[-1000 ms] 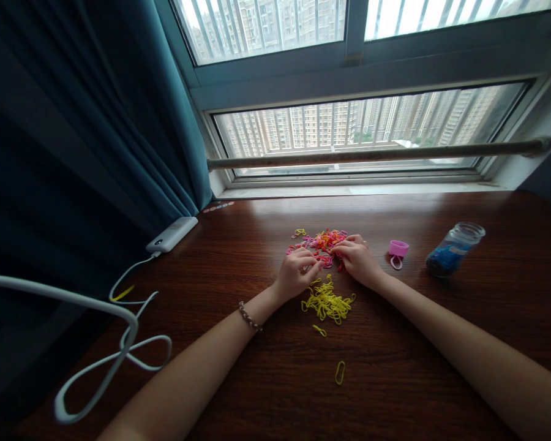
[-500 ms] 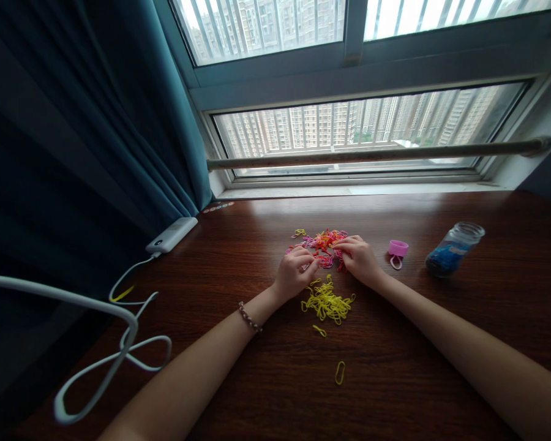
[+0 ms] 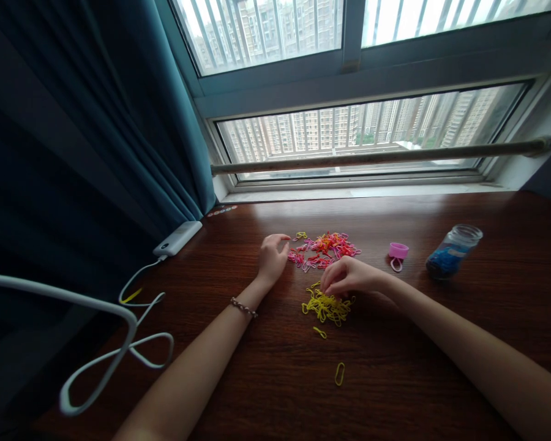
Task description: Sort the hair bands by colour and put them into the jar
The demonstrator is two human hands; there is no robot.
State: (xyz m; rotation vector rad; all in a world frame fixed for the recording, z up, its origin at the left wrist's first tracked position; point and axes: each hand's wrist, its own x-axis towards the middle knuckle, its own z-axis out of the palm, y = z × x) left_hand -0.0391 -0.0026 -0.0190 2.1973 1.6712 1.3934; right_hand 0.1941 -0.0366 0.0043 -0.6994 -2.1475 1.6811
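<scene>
A pile of pink, red and orange rubber bands (image 3: 330, 245) lies spread on the brown wooden table. Nearer to me is a heap of yellow rubber bands (image 3: 327, 309). My right hand (image 3: 351, 275) is over the top edge of the yellow heap, fingertips bunched and pointing down; what they pinch, if anything, is hidden. At the left of the mixed pile, my left hand (image 3: 272, 260) has thumb and forefinger apart, with nothing visible between them. Its forefinger reaches close to a few yellow bands (image 3: 300, 235) at the pile's far left edge.
Right of the piles stands a pink ring-shaped cap with a loop (image 3: 398, 250), then a tilted glass jar (image 3: 454, 251) with blue contents. Two single yellow bands (image 3: 340, 373) lie nearer me. On the left are a white power bank (image 3: 178, 239) and a looped white cable (image 3: 131, 331).
My right hand has moved from the mixed pile down towards me to the yellow heap. My left hand has drawn back left, off the mixed pile, and its fingers have parted.
</scene>
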